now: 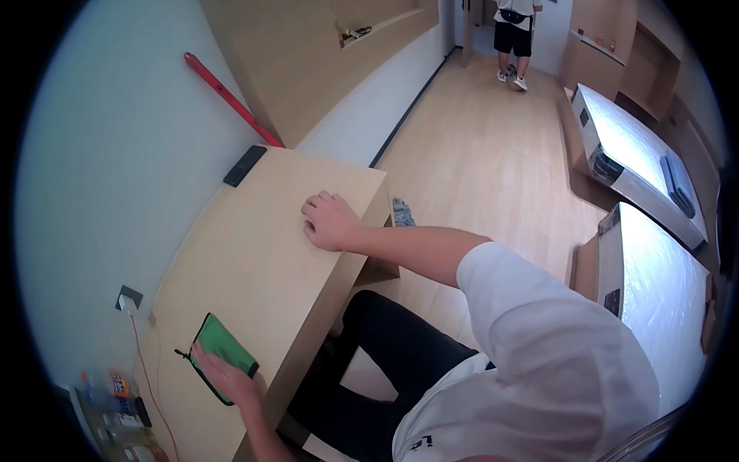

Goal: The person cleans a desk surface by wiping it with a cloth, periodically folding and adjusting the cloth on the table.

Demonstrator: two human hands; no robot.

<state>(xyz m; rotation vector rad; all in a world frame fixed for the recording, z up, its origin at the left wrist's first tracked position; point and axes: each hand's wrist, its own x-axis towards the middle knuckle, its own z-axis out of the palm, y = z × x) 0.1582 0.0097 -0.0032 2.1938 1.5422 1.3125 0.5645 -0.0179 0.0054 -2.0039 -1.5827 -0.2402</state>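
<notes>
My left hand [225, 376] lies flat over a green zip pouch [225, 343] with black edging, its fingers stretched out. The pouch rests on the wooden desk [231, 262], and a dark pull tab [182, 353] sticks out at its far side. Farther up the desk, my right hand [331, 221] rests palm down near the edge, fingers loosely bent and slightly apart. No object shows in it, though the space under the palm is hidden. A long dark case or box [245, 165] lies against the wall, beyond my right hand.
A red bar [231, 100] leans by the wall. An orange cable [146, 377] runs from a wall socket [128, 299]. Several bottles [123, 420] stand at lower left. Wrapped mattresses [654, 300] lie on the right. A person [516, 31] stands near the doorway.
</notes>
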